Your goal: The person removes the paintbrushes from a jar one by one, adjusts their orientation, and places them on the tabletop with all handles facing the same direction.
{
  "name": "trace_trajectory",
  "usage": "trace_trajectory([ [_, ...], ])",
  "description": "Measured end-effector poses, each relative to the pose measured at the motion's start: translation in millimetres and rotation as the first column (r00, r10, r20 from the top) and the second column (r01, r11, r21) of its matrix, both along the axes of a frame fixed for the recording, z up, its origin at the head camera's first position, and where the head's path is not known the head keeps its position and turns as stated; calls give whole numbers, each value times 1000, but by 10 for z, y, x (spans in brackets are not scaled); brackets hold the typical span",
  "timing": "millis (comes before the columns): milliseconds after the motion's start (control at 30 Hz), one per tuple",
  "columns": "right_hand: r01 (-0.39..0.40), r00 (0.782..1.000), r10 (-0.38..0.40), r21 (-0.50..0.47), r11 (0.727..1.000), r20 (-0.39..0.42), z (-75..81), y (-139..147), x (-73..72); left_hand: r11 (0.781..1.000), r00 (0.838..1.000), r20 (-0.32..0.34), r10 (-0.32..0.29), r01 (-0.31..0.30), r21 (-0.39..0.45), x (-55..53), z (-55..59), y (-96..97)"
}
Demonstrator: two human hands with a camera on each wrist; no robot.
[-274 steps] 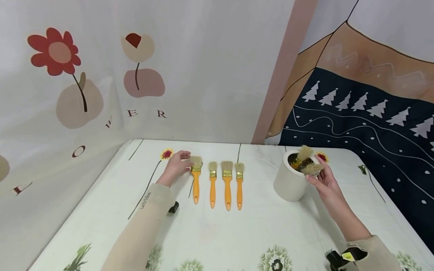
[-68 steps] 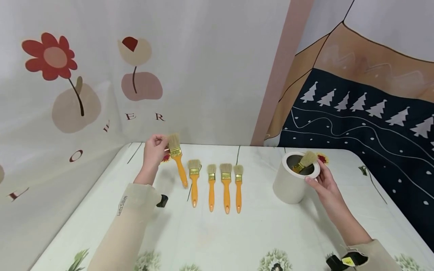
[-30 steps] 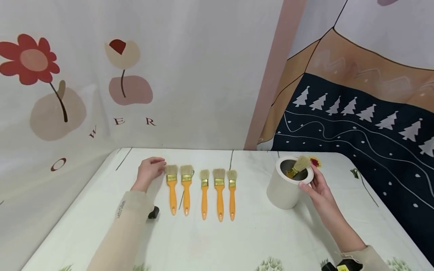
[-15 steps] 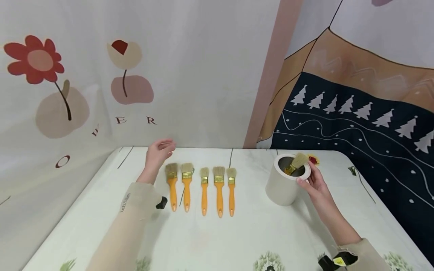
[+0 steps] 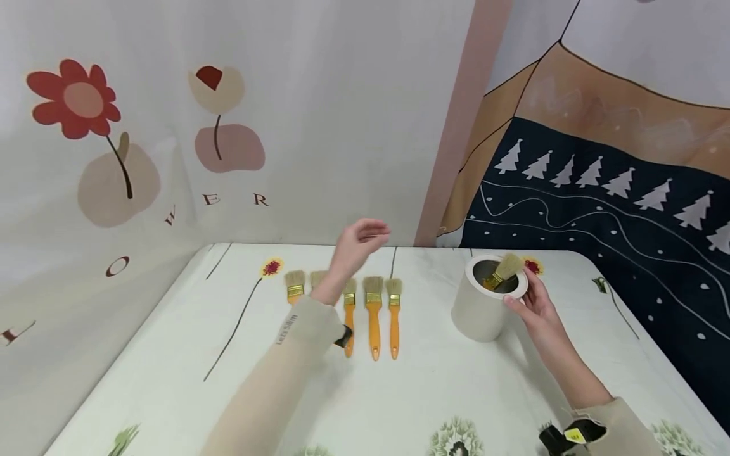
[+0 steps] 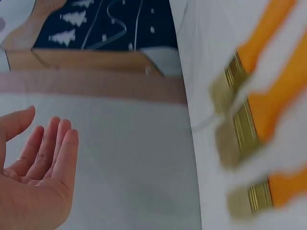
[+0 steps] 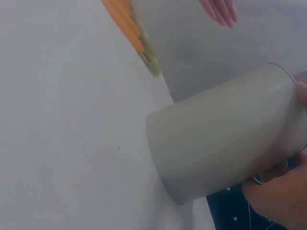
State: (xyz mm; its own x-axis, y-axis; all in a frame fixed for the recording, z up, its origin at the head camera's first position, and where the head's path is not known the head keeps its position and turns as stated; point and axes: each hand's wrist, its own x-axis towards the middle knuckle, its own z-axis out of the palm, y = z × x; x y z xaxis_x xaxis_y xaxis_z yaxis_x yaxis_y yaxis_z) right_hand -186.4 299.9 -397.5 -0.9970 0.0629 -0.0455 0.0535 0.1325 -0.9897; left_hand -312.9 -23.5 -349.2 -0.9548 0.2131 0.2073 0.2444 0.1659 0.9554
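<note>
My left hand [image 5: 356,250] hovers over the row of paintbrushes, empty, its fingers relaxed; the left wrist view shows the bare palm [image 6: 41,191]. Below it several brushes with orange handles lie side by side, bristles toward the wall, among them a wide paintbrush [image 5: 374,316] and a narrow paintbrush [image 5: 395,316]. My forearm partly covers the left ones, including the leftmost paintbrush [image 5: 294,284]. Off to the right, my right hand [image 5: 542,310] holds the rim of a white cylindrical pot [image 5: 479,313]. One paintbrush [image 5: 505,269] leans inside, bristles up; its handle is hidden.
A white flower-printed cloth [image 5: 428,392] covers the table. Behind it hangs a pale curtain [image 5: 342,126], with a dark tree-patterned cloth [image 5: 570,209] at the right. The right wrist view shows the pot's side [image 7: 220,139] close up.
My left hand took a paintbrush from the pot, laid it at the row's left end, let go, then rose and moved right. My right hand has stayed on the pot.
</note>
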Motion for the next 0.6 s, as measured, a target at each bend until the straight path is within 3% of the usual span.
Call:
trace_trajectory([
  [133,3,1000,-3,19,1000,5,8,4,-4,994,994,-21,-110,110,0,53,26,480],
  [367,-6,1000,6,11,1000,4,11,11,8,964,962,-60,-266,266,-20,195,34,1262],
  [500,-14,1000,14,7,1000,-1,9,18,3,961,960,-44,-278,276,-31,255,-4,1571],
  [600,-22,1000,22,3,1000,-6,4,24,2,962,965,-45,-260,254,-98,276,-27,1709],
])
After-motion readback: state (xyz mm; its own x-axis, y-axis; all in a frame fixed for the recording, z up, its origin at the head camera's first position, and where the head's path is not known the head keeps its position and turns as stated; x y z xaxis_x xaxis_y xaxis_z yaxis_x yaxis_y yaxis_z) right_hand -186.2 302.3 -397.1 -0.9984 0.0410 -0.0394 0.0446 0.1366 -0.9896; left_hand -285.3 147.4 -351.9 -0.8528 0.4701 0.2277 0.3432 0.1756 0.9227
